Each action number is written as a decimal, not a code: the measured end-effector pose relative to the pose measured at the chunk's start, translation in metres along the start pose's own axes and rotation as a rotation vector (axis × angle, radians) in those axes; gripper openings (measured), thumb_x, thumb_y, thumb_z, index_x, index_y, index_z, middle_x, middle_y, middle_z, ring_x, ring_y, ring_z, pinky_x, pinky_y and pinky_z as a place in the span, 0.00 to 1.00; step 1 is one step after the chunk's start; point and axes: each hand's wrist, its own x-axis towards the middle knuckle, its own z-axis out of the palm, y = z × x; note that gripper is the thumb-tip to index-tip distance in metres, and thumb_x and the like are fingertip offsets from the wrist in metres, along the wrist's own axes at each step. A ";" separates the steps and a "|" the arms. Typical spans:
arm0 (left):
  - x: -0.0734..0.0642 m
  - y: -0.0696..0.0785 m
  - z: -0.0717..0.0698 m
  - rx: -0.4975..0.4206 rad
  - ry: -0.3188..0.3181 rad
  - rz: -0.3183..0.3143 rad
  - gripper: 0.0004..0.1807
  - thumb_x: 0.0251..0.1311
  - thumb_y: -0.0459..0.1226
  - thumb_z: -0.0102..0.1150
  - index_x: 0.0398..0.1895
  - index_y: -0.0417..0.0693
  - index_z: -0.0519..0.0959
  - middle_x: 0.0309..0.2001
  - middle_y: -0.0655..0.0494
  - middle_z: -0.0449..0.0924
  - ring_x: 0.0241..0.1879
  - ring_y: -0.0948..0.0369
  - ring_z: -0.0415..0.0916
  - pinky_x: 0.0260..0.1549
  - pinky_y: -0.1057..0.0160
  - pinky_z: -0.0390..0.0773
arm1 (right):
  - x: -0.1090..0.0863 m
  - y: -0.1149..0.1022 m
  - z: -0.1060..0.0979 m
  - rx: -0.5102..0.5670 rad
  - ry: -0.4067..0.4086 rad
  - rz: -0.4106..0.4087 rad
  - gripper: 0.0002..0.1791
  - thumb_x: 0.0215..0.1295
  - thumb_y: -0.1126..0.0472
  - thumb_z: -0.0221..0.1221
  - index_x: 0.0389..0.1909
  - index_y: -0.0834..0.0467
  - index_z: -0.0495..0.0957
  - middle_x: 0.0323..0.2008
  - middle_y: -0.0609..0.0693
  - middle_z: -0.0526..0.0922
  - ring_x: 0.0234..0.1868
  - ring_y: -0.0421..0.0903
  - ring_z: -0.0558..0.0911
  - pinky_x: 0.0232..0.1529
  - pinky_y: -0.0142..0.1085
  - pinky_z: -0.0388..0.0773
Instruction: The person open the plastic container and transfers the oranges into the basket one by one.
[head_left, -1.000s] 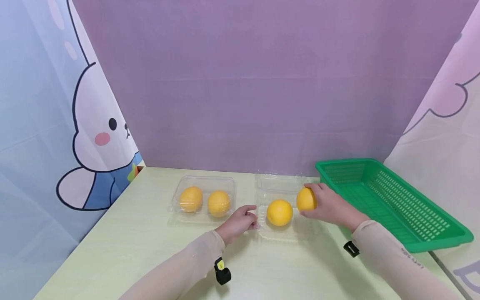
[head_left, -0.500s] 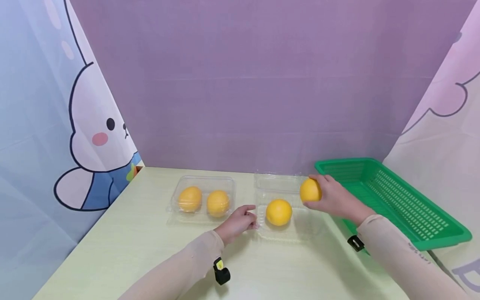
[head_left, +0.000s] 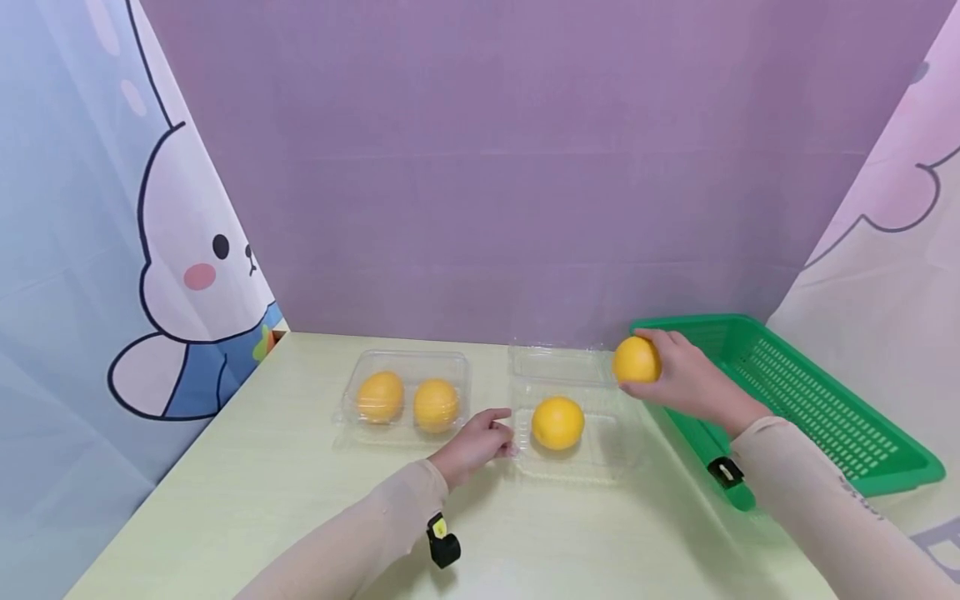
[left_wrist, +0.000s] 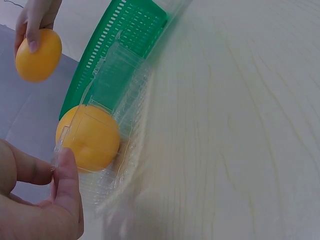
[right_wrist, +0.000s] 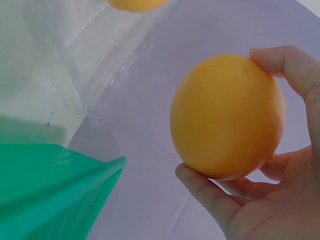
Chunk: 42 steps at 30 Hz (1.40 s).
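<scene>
Raised higher and shifted rightward since the earlier frame, with the orange (head_left: 637, 360) gripped between spread thumb and fingers of the right hand (head_left: 690, 379), near the green basket (head_left: 825, 408) under and beyond that forearm — best carried in an even hold, clear of the rim. Worth keeping the left hand (head_left: 472, 450) pinched on the left edge of the open clear box (head_left: 603, 433), lightly, to steady it under the second orange (head_left: 558, 423). Note the pale, wood-grained tabletop (head_left: 225, 508) below both hands — and, past them, a purple curtain (head_left: 480, 167).
</scene>
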 end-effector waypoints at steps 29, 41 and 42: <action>-0.001 0.003 0.001 0.010 0.017 -0.029 0.27 0.61 0.29 0.46 0.64 0.33 0.57 0.38 0.44 0.68 0.31 0.59 0.73 0.39 0.62 0.78 | 0.010 0.049 -0.033 -0.017 0.065 0.074 0.50 0.51 0.37 0.59 0.66 0.65 0.52 0.55 0.68 0.61 0.46 0.62 0.65 0.30 0.51 0.75; 0.001 0.000 0.000 -0.004 0.011 -0.009 0.28 0.61 0.28 0.46 0.64 0.32 0.56 0.36 0.44 0.68 0.30 0.60 0.73 0.39 0.63 0.78 | 0.012 0.076 -0.030 -0.006 0.078 0.127 0.51 0.52 0.36 0.57 0.66 0.66 0.50 0.52 0.69 0.62 0.44 0.62 0.65 0.28 0.49 0.73; 0.001 0.000 0.000 -0.003 0.011 -0.009 0.28 0.61 0.28 0.46 0.65 0.31 0.56 0.36 0.44 0.68 0.30 0.60 0.73 0.39 0.63 0.78 | 0.012 0.078 -0.030 -0.007 0.076 0.130 0.51 0.52 0.36 0.57 0.66 0.66 0.50 0.52 0.69 0.62 0.44 0.62 0.66 0.28 0.48 0.73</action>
